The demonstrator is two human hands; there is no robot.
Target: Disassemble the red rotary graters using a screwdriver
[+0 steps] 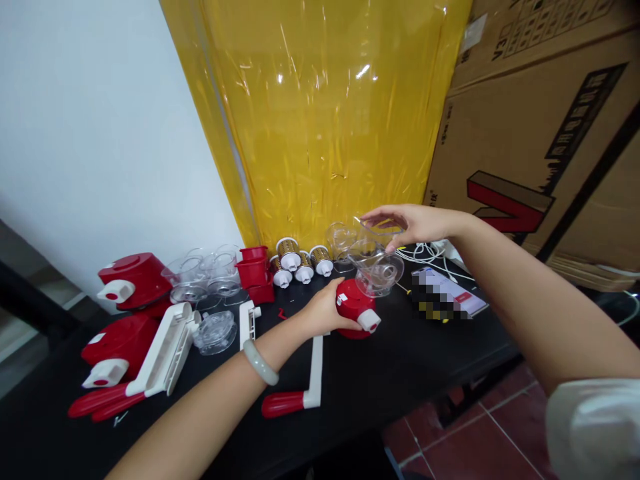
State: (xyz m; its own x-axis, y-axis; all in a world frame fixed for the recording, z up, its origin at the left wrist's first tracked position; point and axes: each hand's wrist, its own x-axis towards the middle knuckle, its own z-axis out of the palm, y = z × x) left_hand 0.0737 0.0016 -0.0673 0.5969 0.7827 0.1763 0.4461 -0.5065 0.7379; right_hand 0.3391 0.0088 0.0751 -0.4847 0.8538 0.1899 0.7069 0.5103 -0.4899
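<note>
My left hand [323, 311] is wrapped round a red plastic suction base [356, 301] with a white knob on its front, which sits on the black table. Just above and behind the base, my right hand [413, 223] grips a clear plastic hopper [373, 252] by its upper rim. The lower end of this see-through part overlaps the top of the red base; whether it is seated there I cannot tell. Close to my left wrist lies a white crank handle [314, 373] with a red grip. Drum graters [289, 253] with white ends, several in all, stand behind my left hand.
On the left are red bases [135, 280], white crank handles [163, 350], clear plastic parts [215, 331] and clear hoppers [223, 270]. Small red boxes [254, 272] are stacked behind. A phone [453, 293] and white cables [425, 253] lie right; cardboard boxes [510, 120] stand beyond.
</note>
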